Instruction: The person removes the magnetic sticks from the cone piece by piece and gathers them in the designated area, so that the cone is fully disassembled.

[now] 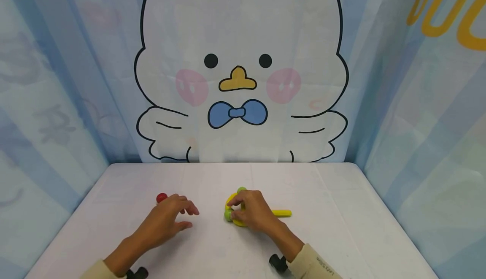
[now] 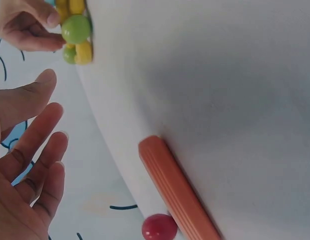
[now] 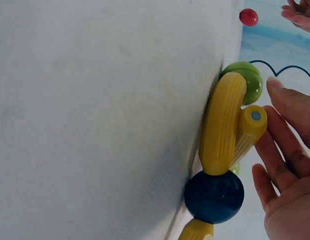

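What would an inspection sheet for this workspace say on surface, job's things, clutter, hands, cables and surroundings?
Surface: white table, faintly creased.
Job's things: yellow pieces, green balls and a blue ball by the right hand; red ball beside an orange stick, near the left hand.
Clutter: nothing seen.
Hands: left holds nothing, fingers apart; right is at the yellow pieces, grip unclear.
Cables: nothing seen.
Surroundings: cartoon bird backdrop behind, blue-and-white hangings at both sides.

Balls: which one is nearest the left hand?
The red ball, beside the orange stick; the two green balls and the blue ball are over by the right hand.
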`<move>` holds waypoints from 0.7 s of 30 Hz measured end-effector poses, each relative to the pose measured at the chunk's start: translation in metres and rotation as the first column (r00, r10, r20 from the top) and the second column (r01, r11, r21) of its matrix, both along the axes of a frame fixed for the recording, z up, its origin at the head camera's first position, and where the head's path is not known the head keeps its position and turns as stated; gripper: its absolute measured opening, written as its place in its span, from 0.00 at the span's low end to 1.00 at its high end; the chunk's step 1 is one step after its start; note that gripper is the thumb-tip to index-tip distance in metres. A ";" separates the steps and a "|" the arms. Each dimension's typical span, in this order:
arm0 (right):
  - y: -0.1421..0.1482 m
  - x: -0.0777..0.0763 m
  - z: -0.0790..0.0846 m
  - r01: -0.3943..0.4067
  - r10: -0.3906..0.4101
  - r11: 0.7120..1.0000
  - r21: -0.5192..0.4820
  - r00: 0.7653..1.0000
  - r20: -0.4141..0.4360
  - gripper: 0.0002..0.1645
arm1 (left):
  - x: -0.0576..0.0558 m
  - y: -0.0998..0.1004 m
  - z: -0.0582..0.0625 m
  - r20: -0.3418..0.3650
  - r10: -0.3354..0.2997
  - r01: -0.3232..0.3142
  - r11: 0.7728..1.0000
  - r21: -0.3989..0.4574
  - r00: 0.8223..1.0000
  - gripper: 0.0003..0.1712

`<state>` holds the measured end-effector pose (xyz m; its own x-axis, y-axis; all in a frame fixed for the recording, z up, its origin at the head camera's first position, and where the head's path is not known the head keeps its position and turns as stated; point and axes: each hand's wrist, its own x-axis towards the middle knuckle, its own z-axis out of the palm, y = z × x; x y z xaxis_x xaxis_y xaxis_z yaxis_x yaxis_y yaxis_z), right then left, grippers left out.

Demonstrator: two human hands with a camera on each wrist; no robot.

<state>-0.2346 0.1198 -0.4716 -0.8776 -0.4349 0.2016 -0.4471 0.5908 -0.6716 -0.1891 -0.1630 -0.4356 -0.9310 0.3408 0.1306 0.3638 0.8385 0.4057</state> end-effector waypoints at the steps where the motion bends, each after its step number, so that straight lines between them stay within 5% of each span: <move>1: 0.001 0.000 0.001 0.006 -0.006 1.000 -0.012 1.000 0.002 0.12 | 0.000 0.002 0.000 -0.005 -0.004 0.004 1.000 0.004 1.000 0.18; 21: 0.025 -0.024 0.008 0.139 -0.140 0.986 -0.088 0.990 0.003 0.11 | -0.008 0.056 -0.010 -0.121 -0.068 0.082 0.990 0.118 0.990 0.18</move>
